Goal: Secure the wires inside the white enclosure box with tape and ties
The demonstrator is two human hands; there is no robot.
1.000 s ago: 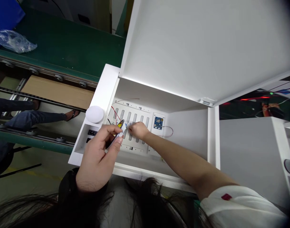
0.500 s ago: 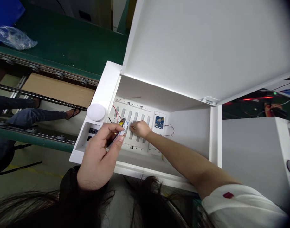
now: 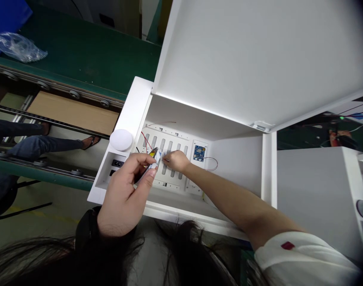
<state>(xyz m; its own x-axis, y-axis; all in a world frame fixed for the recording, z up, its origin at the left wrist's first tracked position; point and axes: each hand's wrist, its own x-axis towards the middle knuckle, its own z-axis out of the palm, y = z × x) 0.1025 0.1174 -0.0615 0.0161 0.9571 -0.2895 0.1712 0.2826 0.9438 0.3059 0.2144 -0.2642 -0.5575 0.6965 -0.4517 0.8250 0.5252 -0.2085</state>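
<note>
My left hand [image 3: 124, 192] is closed, thumb and fingers gripping a flat dark-edged piece [image 3: 153, 152] with some yellow on it. White film with blue print [image 3: 159, 155] shows at its far side. Right beside it, my right hand [image 3: 177, 161] is pinched at the film's edge; its fingertips are too small to tell exactly what is between them. Both hands are inside the open white cabinet [image 3: 235, 167], over a slotted white plate [image 3: 177, 147]. Red wire [image 3: 145, 139] runs near the held piece.
A blue circuit board [image 3: 199, 153] with thin wires is mounted right of the slots. The cabinet's lid [image 3: 252, 59] stands raised. A round white knob [image 3: 121, 140] and sockets [image 3: 118, 163] are at left. Beyond lie a roller conveyor [image 3: 74, 94], a plastic bag [image 3: 19, 47] and a seated person's legs [image 3: 44, 145].
My hands stay almost where they were, still closed at the same piece. The view has shifted very slightly, and a red light at the far right no longer shows.
</note>
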